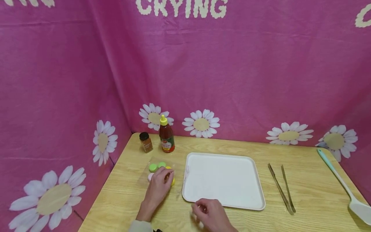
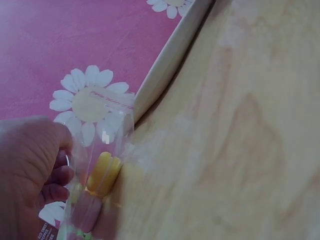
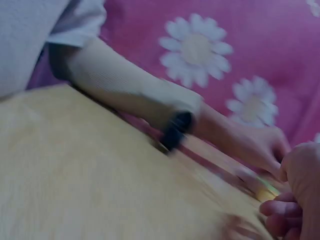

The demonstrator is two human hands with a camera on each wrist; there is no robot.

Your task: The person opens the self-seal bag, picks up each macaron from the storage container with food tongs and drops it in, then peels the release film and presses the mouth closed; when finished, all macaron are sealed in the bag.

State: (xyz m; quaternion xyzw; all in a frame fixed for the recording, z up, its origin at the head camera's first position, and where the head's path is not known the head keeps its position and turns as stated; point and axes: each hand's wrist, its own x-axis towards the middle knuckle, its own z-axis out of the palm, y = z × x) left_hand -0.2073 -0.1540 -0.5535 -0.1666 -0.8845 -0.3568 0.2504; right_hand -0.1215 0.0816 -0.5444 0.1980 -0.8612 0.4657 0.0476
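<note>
At the left on the wooden counter [image 1: 116, 203] stands a small jar [image 1: 147, 145], upright under a black lid, with a reddish-brown filling showing through its wall; nearer the person, just left of the tray, is a clear plastic bag [image 2: 111, 131], holding two green macarons [image 1: 153, 167], a pale pink macaron [image 1: 150, 177] and some yellow macarons [image 2: 103, 173], partly covered by the hand; the left grip [image 1: 158, 184] lies over the bag with fingers curled, pinching its film; behind stands a sauce bottle [image 1: 167, 139], upright beside the jar, its yellow cap on and red sauce inside; the right grip [image 1: 213, 214] is at the tray's near edge with its fingers bent inward, and blur makes it impossible to tell whether it pinches anything; the white tray [image 1: 223, 180], rectangular with a low raised rim, lies flat in the middle; to its right lie metal tongs [image 1: 280, 188], their arms spread; furthest right lies a turner [image 1: 359, 209], its pale blade towards the person and its teal handle end away.
</note>
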